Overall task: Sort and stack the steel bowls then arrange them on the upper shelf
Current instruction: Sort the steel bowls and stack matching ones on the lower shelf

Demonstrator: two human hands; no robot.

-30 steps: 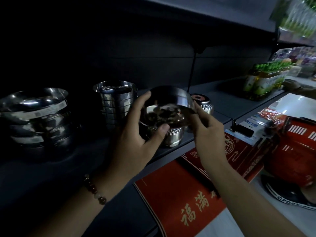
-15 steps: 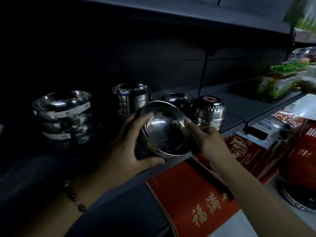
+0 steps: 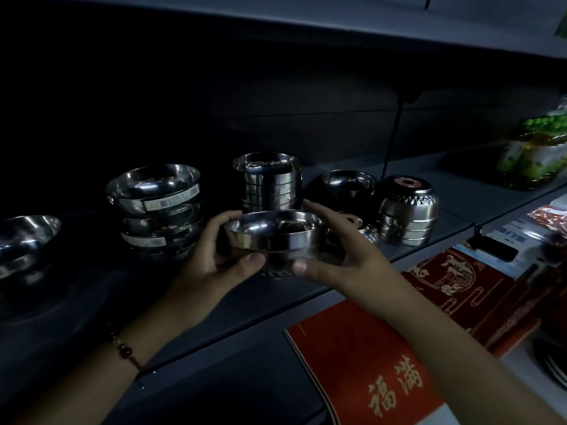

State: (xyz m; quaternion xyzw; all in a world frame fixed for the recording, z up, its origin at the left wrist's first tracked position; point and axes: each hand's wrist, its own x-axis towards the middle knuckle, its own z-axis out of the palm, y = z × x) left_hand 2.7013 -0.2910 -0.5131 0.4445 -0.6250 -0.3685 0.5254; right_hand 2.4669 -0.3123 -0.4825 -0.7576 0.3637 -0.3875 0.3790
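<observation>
Both hands grasp one steel bowl (image 3: 274, 233) upright | left hand (image 3: 211, 262) cupping left rim | right hand (image 3: 340, 253) cupping right rim

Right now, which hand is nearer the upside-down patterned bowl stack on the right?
Right. The right hand, gripping the held steel bowl, sits just left of that inverted stack; the left hand is across the bowl, farther left.

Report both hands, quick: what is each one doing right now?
Left hand: closed on the left side of the steel bowl.
Right hand: closed on the same bowl's right side.
</observation>
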